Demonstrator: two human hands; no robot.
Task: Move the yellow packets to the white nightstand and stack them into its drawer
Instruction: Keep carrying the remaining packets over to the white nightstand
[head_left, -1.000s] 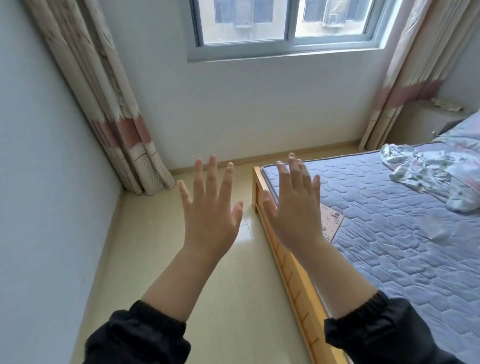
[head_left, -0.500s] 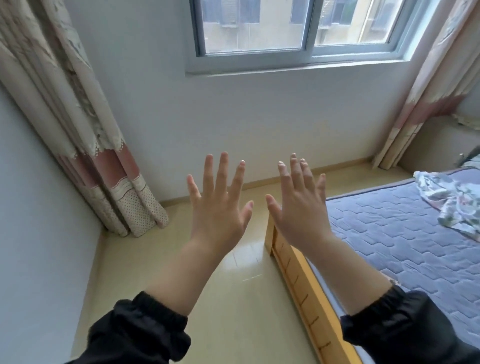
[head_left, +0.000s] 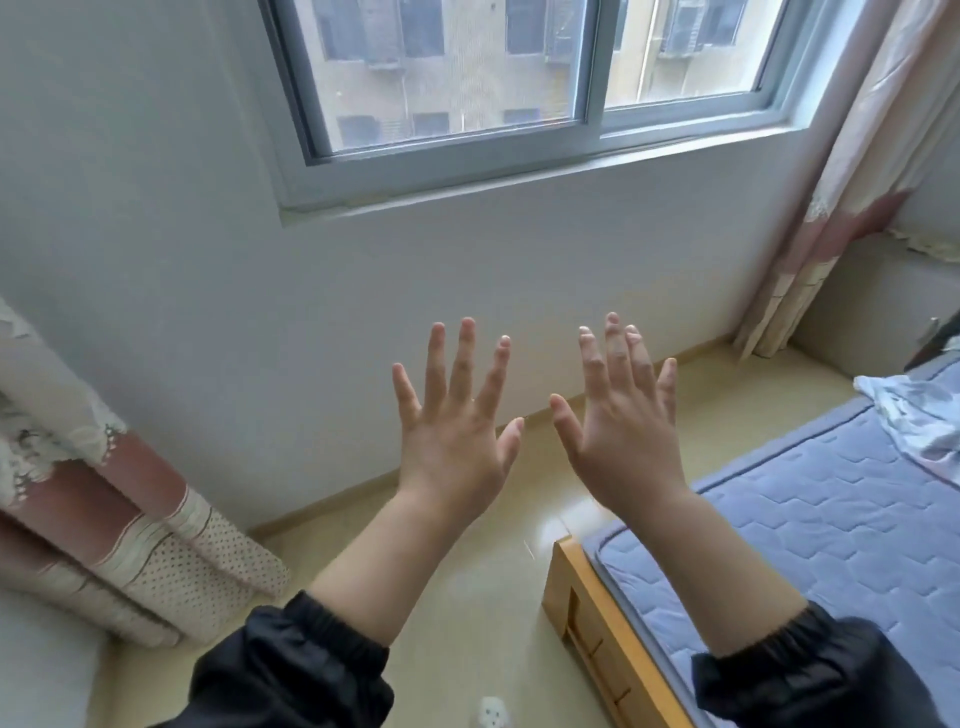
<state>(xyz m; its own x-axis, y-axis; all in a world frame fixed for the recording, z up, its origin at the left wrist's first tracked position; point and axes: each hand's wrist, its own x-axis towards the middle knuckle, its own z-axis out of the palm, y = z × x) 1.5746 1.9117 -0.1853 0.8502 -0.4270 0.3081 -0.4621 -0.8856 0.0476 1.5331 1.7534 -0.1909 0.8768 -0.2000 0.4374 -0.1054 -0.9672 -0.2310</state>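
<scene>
My left hand (head_left: 453, 421) and my right hand (head_left: 621, 421) are raised side by side in front of me, backs toward the camera, fingers straight and spread, holding nothing. Both arms wear black sleeves. A pale nightstand (head_left: 878, 306) stands in the far right corner beside the curtain, with a small yellowish thing (head_left: 930, 249) lying on its top; I cannot tell what it is. No yellow packets are plainly in view.
A bed with a blue quilted mattress (head_left: 831, 519) and a wooden frame (head_left: 587, 623) fills the lower right, with crumpled cloth (head_left: 914, 421) on it. Curtains hang at the left (head_left: 104, 519) and right (head_left: 831, 208) of a window (head_left: 519, 78). Beige floor (head_left: 467, 597) runs between bed and wall.
The view has swung upward and to the left, so the bed has slid toward the lower right. Both hands stay raised and spread, holding nothing.
</scene>
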